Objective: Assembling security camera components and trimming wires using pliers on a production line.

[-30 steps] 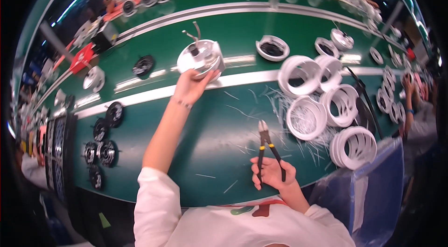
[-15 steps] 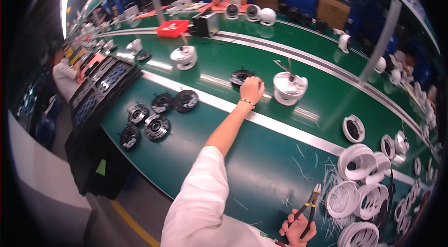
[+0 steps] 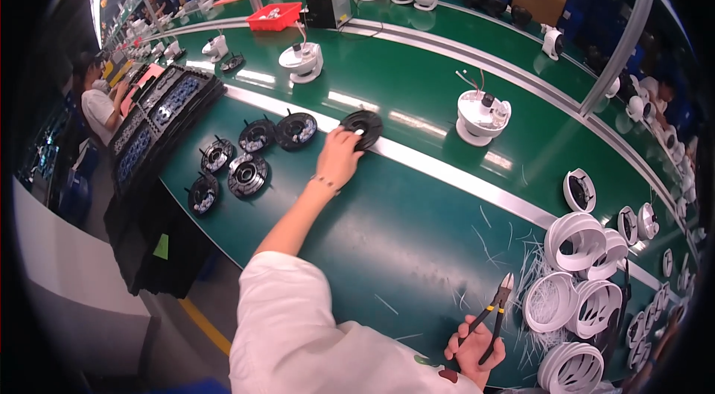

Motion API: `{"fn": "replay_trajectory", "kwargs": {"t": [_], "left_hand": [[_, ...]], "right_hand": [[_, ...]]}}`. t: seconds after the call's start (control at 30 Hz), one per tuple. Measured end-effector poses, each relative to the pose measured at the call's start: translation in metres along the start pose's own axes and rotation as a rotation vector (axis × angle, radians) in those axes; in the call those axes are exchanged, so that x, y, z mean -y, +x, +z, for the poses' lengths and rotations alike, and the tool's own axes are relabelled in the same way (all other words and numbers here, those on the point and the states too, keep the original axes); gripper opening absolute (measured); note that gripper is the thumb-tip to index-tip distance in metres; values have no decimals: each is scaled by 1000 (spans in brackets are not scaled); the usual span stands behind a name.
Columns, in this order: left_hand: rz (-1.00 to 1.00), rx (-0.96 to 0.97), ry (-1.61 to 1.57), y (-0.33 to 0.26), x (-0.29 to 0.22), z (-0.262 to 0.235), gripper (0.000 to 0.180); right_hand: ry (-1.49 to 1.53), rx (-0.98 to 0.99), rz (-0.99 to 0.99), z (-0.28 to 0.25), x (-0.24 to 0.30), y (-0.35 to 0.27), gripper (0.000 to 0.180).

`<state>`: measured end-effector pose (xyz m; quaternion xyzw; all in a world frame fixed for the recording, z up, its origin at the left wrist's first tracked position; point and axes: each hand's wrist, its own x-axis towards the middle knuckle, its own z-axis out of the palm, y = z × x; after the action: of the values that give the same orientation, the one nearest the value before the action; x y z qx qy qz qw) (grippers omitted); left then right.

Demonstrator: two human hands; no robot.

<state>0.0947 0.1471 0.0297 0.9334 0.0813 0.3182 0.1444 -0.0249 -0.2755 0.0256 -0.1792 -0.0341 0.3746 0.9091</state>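
My left hand (image 3: 339, 159) grips the near rim of a black round plastic part (image 3: 366, 124), tilted above the pale strip along the bench. My right hand (image 3: 474, 349), low in the picture, holds diagonal cutters (image 3: 503, 296) with black handles and yellow bands. Their handles are spread and the jaws point up and away. Left of my left hand, several similar black round parts lie together, the nearest being a black disc (image 3: 296, 129). Beyond it to the right stands a white round housing (image 3: 480, 117) with wires rising from its top.
White rings (image 3: 547, 301) crowd the right side amid thin white plastic offcuts (image 3: 530, 275). Black trays (image 3: 167, 115) stand at the bench's left end. Another wired white housing (image 3: 301, 62), a red bin (image 3: 274, 16) and a black box (image 3: 328, 8) sit farther back. Co-workers sit around the line.
My left hand has taken hold of the black part and drawn it left and nearer, off the green belt. The right hand still holds the cutters. The view has shifted slightly.
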Motion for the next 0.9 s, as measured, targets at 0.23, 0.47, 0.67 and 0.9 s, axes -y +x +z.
{"fn": "replay_trajectory", "kwargs": {"t": [0.23, 0.47, 0.67, 0.9], "left_hand": [[-92, 38, 128, -80, 10, -79, 56], [-527, -3, 375, -93, 129, -147, 46], [-438, 350, 694, -77, 252, -120, 66], [-604, 249, -215, -78, 205, -128, 49]], "right_hand": [[-16, 15, 71, 7, -8, 3, 69], [-2124, -159, -408, 61, 7, 17, 57], [-2101, -58, -307, 30, -7, 12, 60], [-2064, -535, -997, 32, 29, -12, 42]]}}
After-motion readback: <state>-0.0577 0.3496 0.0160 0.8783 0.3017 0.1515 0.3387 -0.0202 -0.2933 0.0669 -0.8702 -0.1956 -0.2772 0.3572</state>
